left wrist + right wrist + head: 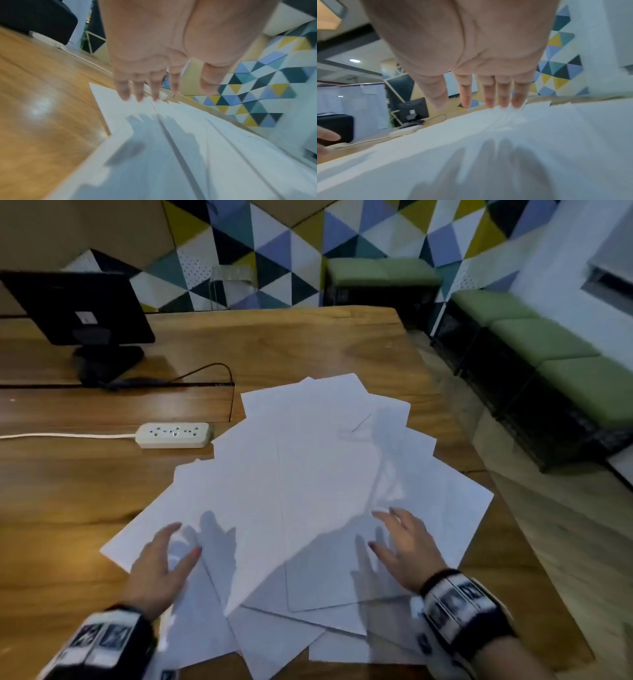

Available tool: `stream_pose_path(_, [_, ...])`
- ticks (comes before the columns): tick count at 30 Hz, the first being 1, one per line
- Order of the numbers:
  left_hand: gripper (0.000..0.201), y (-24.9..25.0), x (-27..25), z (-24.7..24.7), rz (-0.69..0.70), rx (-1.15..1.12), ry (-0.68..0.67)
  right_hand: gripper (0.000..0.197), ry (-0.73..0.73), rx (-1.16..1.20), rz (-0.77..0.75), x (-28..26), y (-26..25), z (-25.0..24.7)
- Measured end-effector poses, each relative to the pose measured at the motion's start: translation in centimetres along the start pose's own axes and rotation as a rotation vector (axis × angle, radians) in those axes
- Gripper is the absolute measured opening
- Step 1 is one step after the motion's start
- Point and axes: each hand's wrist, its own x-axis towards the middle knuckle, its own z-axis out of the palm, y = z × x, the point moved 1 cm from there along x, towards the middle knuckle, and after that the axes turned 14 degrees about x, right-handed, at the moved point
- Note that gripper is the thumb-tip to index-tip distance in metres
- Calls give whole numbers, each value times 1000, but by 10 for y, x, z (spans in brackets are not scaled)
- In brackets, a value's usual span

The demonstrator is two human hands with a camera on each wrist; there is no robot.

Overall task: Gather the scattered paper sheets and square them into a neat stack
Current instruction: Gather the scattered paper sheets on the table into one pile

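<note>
Several white paper sheets (pixel 308 481) lie fanned and overlapping on the wooden table (pixel 274 347), spreading from the near edge toward the middle. My left hand (pixel 164 563) hovers palm down over the left side of the spread, fingers straight and apart. My right hand (pixel 407 546) hovers over the right side, also spread flat. Both cast shadows on the paper below. In the left wrist view the left hand (pixel 154 88) is above the sheets (pixel 171 155), holding nothing. In the right wrist view the fingertips (pixel 503 104) of the right hand are just above the white sheets (pixel 539 135).
A white power strip (pixel 173 434) with its cord lies left of the sheets. A black monitor (pixel 78 306) stands at the back left, with a dark cable behind the papers. The table's right edge (pixel 513 525) drops to the floor; green benches (pixel 548 347) line the wall.
</note>
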Motion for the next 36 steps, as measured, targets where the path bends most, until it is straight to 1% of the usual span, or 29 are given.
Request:
stream_pose_path(1, [72,2,12,4,-87,62,34,68,48,1,83,17,-5,6])
stream_pose_path(2, [85,7,15,7,-196,101,34,66,42,-28,195,27,-12,12])
stream_pose_path(3, [88,15,22,15,-258,147,5,67,-6,-89,288,38,-17,21])
stream_pose_path(4, [86,27,24,24,-277,226,-6,69,-46,-109,343,45,-22,31])
stream_pose_path(5, [82,39,25,32,-257,314,-21,72,-96,-134,368,46,-26,43])
stream_pose_path(7, [78,56,25,46,-195,445,-51,79,-189,-194,298,39,-33,67])
stream_pose_path(9, [79,64,37,46,-150,469,-81,91,-265,-196,163,31,-45,80])
stream_pose_path(10, [80,64,42,43,-141,434,-88,99,-283,-175,132,30,-49,80])
stream_pose_path(11, [82,61,48,40,-123,349,-65,102,-258,-142,139,31,-48,75])
stream_pose_path(12, [84,57,52,36,-113,238,-19,98,-181,-122,176,35,-43,68])
stream_pose_path(14, [85,51,56,28,-103,47,54,79,10,-87,348,46,-24,45])
stream_pose_path(15, [83,50,58,26,-106,-23,73,73,48,-74,442,50,-13,36])
stream_pose_path(16, [82,50,60,26,-125,-92,77,72,41,-69,506,53,-6,31])
stream_pose_path(17, [83,51,62,25,-147,-159,75,74,7,-76,519,55,-2,30])
stream_pose_path(19, [88,57,63,25,-191,-237,67,85,-83,-115,418,53,-5,39])
stream_pose_path(20, [90,60,62,25,-201,-225,61,98,-133,-114,337,48,-14,46])
stream_pose_path(22, [96,63,61,24,-207,-176,48,124,-225,14,183,38,-31,62])
stream_pose_path(23, [98,62,61,23,-206,-172,46,127,-230,113,136,34,-36,65])
stream_pose_path(24, [99,60,62,22,-206,-176,46,123,-176,212,123,33,-39,65])
stream_pose_path(25, [99,57,63,21,-211,-178,50,112,-52,303,141,36,-37,59])
stream_pose_path(26, [97,54,63,19,-221,-171,49,94,109,326,210,41,-31,51])
stream_pose_path(27, [93,51,63,19,-221,-165,52,81,227,262,345,46,-23,42])
stream_pose_path(28, [86,48,63,20,-213,-159,60,75,274,183,479,51,-13,33])
stream_pose_path(29, [80,47,63,23,-205,-138,73,74,247,145,548,55,-8,27])
stream_pose_path(30, [77,44,64,28,-201,-116,87,75,181,133,530,57,-8,27])
stream_pose_path(33, [78,53,60,35,-143,-93,68,72,-28,230,234,53,-32,49])
stream_pose_path(34, [75,60,56,31,-126,-87,49,70,-39,311,160,52,-39,55])
stream_pose_path(35, [73,65,53,25,-133,-96,29,66,1,412,137,55,-45,55])
stream_pose_path(36, [74,67,50,21,-163,-125,13,61,88,500,154,61,-46,51])
